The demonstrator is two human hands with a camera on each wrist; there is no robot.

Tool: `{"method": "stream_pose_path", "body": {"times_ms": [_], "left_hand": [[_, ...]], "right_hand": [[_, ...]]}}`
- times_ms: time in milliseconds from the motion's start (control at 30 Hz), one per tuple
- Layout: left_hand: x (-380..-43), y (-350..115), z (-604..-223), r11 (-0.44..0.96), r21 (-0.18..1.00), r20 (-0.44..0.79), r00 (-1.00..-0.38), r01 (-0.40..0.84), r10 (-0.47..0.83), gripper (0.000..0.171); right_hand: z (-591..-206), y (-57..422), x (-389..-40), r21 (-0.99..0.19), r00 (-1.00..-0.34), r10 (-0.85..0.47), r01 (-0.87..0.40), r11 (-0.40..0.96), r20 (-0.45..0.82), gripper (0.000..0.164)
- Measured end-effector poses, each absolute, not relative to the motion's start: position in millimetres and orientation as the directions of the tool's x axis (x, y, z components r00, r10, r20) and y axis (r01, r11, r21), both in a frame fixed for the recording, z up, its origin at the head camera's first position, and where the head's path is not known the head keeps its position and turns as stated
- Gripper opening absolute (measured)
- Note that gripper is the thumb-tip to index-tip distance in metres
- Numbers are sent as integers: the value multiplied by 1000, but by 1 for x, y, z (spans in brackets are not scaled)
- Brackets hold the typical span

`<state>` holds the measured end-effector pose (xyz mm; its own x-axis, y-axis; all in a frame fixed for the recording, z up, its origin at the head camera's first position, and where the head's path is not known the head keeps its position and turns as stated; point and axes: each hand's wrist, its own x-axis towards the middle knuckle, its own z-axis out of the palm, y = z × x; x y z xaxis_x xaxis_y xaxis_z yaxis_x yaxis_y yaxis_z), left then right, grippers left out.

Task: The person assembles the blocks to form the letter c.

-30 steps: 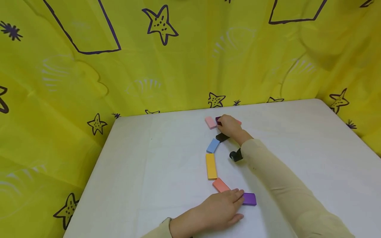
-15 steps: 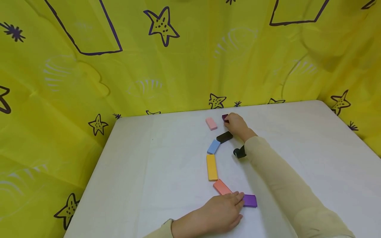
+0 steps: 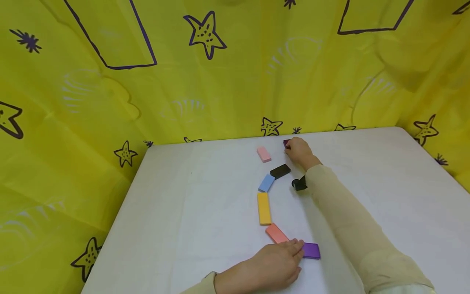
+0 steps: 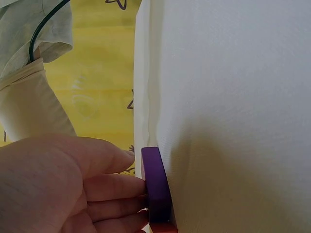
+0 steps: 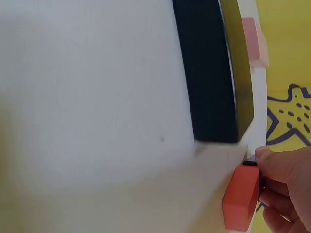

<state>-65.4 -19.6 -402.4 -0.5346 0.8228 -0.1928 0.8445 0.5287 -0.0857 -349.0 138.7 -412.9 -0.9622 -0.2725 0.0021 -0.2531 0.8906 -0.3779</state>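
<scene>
In the head view, my left hand lies low with fingers extended. Its fingertips touch the purple block and overlap the end of a coral block. Seen from the left wrist, the fingers press the side of that purple block. Far across the table, my right hand pinches a dark purple block between thumb and fingers. A red-orange block sits right against the pinched one in the right wrist view; in the head view it is hidden behind the hand.
A yellow block, a light blue block and a black block continue the curved row. A pink block lies apart near the far edge. A yellow patterned curtain hangs behind the white table.
My right hand has moved right and slightly away with the dark purple block, widening its gap from the pink block and uncovering the black block. The left hand stays at the same blocks.
</scene>
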Motion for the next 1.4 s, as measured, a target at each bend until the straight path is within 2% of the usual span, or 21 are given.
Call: {"method": "stream_pose_path", "body": {"times_ms": [333, 667, 900, 1200, 1400], "left_hand": [[-66, -15, -401, 529, -64, -220, -529, 846, 820, 45], [-62, -13, -403, 501, -99, -204, -510, 860, 836, 44], [-60, -16, -405, 516, -86, -186, -523, 852, 832, 44], [-61, -18, -405, 530, -77, -175, -534, 845, 827, 43], [-61, -18, -402, 537, -82, -183, -542, 840, 820, 43]], "right_hand": [[-410, 165, -352, -457, -974, -218, -170, 873, -54, 23], [-414, 201, -346, -509, -981, -176, -110, 854, -83, 30], [-418, 210, -341, -482, -978, -193, -130, 867, -84, 30], [-416, 210, -327, -319, -953, -300, -269, 909, -52, 26], [-414, 213, -319, -291, -950, -307, -278, 915, -58, 23]]}}
